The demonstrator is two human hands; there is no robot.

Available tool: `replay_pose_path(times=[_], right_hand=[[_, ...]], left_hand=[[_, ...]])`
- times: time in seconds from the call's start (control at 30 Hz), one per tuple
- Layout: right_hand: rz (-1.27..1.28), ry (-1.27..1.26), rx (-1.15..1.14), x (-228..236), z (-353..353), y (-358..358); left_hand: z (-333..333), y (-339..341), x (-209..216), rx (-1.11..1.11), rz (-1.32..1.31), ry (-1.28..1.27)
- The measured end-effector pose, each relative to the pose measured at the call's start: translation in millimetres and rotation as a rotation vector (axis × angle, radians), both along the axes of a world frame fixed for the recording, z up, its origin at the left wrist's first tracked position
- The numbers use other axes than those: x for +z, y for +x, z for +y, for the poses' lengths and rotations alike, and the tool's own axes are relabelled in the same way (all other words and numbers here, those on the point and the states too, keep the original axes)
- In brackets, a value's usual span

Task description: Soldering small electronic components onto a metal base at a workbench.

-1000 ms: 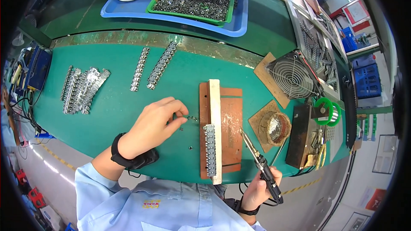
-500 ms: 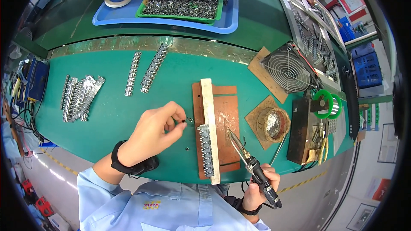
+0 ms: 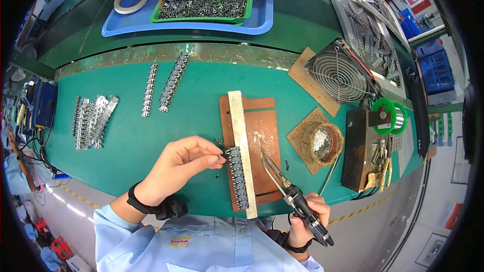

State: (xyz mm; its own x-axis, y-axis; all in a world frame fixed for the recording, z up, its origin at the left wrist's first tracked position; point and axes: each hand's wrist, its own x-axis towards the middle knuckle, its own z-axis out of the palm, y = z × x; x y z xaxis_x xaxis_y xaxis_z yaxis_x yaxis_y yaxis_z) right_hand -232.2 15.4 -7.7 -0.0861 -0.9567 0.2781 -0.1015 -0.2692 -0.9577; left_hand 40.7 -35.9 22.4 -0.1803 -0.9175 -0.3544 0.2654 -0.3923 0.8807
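My left hand (image 3: 184, 163) is closed in a pinch beside the upper end of a dark strip of small electronic parts (image 3: 237, 179). The tiny piece between its fingertips is mostly hidden. That strip lies along a pale straight bar (image 3: 242, 146) on a copper-brown board (image 3: 264, 171). Held in my right hand (image 3: 307, 216) is a black-handled soldering iron (image 3: 300, 204), its tip low over the board, right of the bar. A few tiny dark parts (image 3: 218, 141) are scattered on the green mat near my left fingers.
Metal strips (image 3: 93, 121) lie in a pile at left, with two more strips (image 3: 171, 83) farther back. Behind stands a blue tray (image 3: 189, 30) holding a green tray of small parts. To the right are a fan (image 3: 338, 73), a round solder pot (image 3: 322, 143) and a solder spool (image 3: 388, 116).
My left hand has come down and slightly right, its pinched fingertips now close to the strip's upper end. The soldering iron stays near the board. The whole view has shifted slightly.
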Motion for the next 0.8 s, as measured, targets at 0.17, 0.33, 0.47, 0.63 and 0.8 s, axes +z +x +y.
replay_pose_path(times=[0.17,0.33,0.47,0.63,0.8], right_hand=[[0.006,-0.014,0.022,3,-4,-1],[0.008,-0.022,0.044,3,-5,-1],[0.060,-0.042,0.095,7,-8,-1],[0.111,-0.087,0.127,5,-11,-2],[0.127,-0.097,0.146,6,-12,0]], left_hand=[[-1,-2,-8,0.007,0.058,0.128],[-4,-8,-14,0.027,0.093,0.097],[-5,-10,-14,0.021,0.089,0.085],[-6,-12,-17,0.013,0.090,0.086],[-6,-10,-16,-0.008,0.075,0.091]])
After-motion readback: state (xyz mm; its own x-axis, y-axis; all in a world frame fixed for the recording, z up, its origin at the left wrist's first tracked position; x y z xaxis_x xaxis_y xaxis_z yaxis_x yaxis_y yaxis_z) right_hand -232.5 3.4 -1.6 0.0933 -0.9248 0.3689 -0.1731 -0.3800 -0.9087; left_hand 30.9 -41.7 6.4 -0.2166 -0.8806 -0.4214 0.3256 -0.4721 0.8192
